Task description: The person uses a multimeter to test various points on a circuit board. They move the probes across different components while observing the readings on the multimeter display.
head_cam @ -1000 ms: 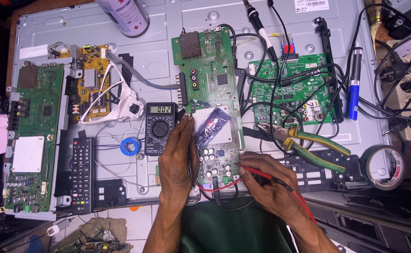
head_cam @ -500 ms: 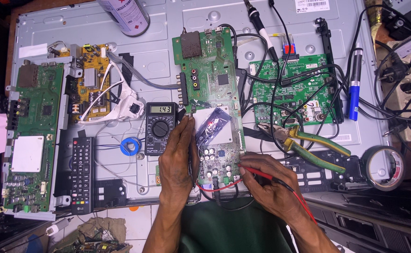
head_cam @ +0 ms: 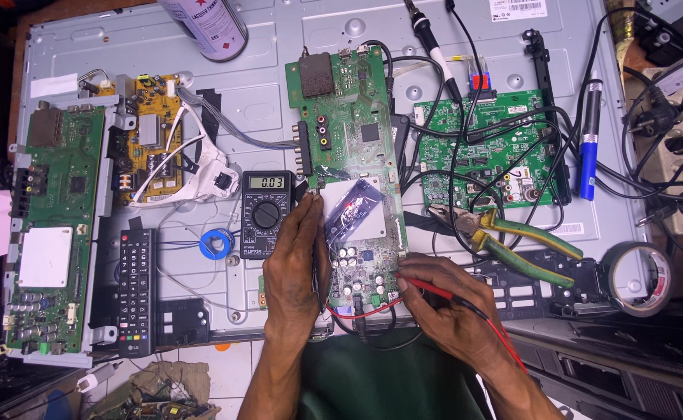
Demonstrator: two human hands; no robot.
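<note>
The left hand [head_cam: 295, 253] lies flat along the left edge of the middle board [head_cam: 353, 148], fingers together, with fingertips pressed near the board's edge at about 12 o'clock from the palm; whether it pinches a probe there cannot be told. The right hand [head_cam: 446, 299] is clamped on a red probe [head_cam: 423, 288], whose tip points toward 9 o'clock and touches the board's lower right edge. Red and black leads [head_cam: 501, 330] run from that hand toward 5 o'clock.

The board stands upright in the middle of the grey metal panel [head_cam: 264, 93], its lower half between the two hands. Just beside the left hand, at 10 o'clock, sits the multimeter [head_cam: 266, 214] with its display lit. A blue tape ring [head_cam: 216, 245] and a remote [head_cam: 136, 288] lie farther toward 9 o'clock. At 2 o'clock from the right hand lie green-handled pliers [head_cam: 505, 233], below a second green board [head_cam: 485, 148].
</note>
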